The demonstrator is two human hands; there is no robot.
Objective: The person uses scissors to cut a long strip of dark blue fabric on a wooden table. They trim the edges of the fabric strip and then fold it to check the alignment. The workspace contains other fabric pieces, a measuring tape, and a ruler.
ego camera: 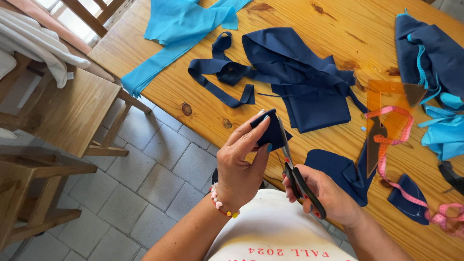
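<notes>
- Work in hand: cutting a small navy fabric piece with black-handled scissors. It is held in the air over the near edge of the tabletop, not resting on it.
- Progress, as a judgement: mid-cut. The blades sit at the piece's right edge; how far the cut runs cannot be told.
- Apparently already cut: several navy offcuts near the right hand, e.g. one just beyond the scissors and another by the pink measuring tape.
- Not being worked: large navy fabric pile mid-tabletop, light blue fabric at the far-left edge.
- Left hand: fingers pinched together on the navy piece, thumb at the front, other fingers behind, holding it upright.
- Right hand: fingers curled through the scissor handles, firmly gripped. Blades look nearly closed; exact gap cannot be told.
- Orange transparent set square lies under the tape, untouched.
</notes>
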